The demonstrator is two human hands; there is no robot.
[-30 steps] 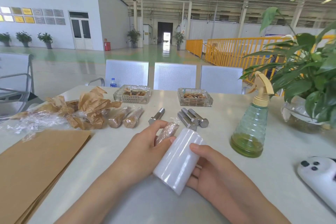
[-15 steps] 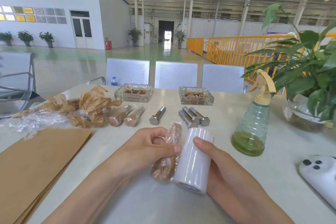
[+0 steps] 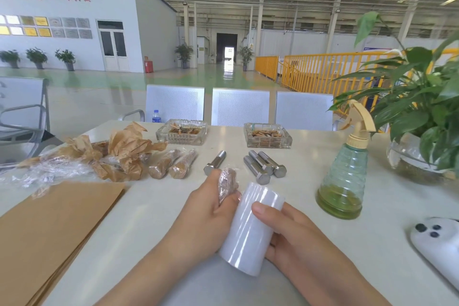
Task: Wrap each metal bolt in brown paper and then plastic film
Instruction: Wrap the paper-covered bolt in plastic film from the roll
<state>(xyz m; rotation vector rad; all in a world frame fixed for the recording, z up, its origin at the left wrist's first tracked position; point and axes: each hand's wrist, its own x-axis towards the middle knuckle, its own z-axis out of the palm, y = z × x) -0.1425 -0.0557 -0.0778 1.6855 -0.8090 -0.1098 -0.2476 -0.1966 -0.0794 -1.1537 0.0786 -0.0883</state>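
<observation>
Near the middle of the table's near edge, a paper-wrapped bolt [image 3: 227,182] is gripped in the curled fingers of the left hand [image 3: 208,216], its film-covered top standing clear above the fist. Pressed against it is a roll of plastic film [image 3: 250,228], clasped by the right hand [image 3: 295,236] with the thumb laid across its upper side. The roll is probably kept tight against the bolt so that film can be drawn off under tension and wound round the paper. Farther back, toward the table's middle, four bare bolts [image 3: 263,165] are left unwrapped, while two finished bundles [image 3: 173,164] are laid just left of them. At the near left corner, flat sheets of brown paper [image 3: 54,231] are stacked within reach, presumably for the bolts still to be done.
</observation>
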